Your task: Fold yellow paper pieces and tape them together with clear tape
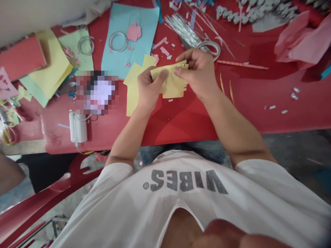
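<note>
Between my two hands is a piece of yellow paper point(173, 84), folded over along its top, with small slits at its right edge. My left hand point(151, 84) pinches its left part, thumb on the near face. My right hand point(198, 70) grips the upper right corner between thumb and fingers. Some of the fingers are hidden behind the paper. Beneath and beside my left hand, more yellow paper point(132, 98) lies on the red table point(181, 127). A blue sheet point(111, 60) sits just beyond it, bearing a roll of tape point(118, 41) and a pink paper flower point(133, 32).
Left of my hands are a blurred-out phone point(99, 93), a white power bank point(78, 127), scissors point(9, 135) and stacked coloured paper point(51, 62). Silver tinsel point(182, 29), another tape roll point(216, 51), a striped stick point(243, 64) and pink tissue paper point(302, 39) lie far and right.
</note>
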The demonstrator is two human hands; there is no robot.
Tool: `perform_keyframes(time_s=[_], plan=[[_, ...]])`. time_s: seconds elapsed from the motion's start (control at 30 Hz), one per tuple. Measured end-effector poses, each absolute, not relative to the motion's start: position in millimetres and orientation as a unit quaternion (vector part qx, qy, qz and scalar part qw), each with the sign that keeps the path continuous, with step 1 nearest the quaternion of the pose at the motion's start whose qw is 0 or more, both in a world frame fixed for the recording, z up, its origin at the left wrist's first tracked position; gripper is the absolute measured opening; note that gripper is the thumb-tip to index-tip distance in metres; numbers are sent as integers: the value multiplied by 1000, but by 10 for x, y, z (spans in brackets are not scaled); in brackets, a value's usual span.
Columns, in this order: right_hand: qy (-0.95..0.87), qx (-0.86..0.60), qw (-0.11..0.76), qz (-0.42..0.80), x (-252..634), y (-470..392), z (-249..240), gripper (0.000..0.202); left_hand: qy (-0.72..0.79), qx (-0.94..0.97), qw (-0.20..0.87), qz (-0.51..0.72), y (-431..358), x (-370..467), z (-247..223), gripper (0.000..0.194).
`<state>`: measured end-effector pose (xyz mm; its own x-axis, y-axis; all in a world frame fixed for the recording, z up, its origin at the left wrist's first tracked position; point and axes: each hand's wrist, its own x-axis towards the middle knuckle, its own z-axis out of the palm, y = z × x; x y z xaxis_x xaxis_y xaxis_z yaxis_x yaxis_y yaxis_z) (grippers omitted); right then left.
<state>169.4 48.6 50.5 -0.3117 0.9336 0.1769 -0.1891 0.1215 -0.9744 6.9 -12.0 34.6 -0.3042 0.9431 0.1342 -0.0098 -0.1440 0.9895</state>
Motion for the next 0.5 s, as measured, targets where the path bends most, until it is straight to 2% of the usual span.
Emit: perform_keyframes(time_s=[0.13, 0.37, 0.5], plan=[[-568, -323, 492, 575, 1718, 462, 525, 22, 511, 439, 426, 604, -128, 40, 366, 38], [-576, -351, 474, 566, 1713, 512, 441, 17, 498, 432, 434, 614, -61, -67, 284, 23], [-637, -372, 511, 441, 1732, 479, 491, 21, 538, 439, 402, 597, -61, -70, 328, 29]])
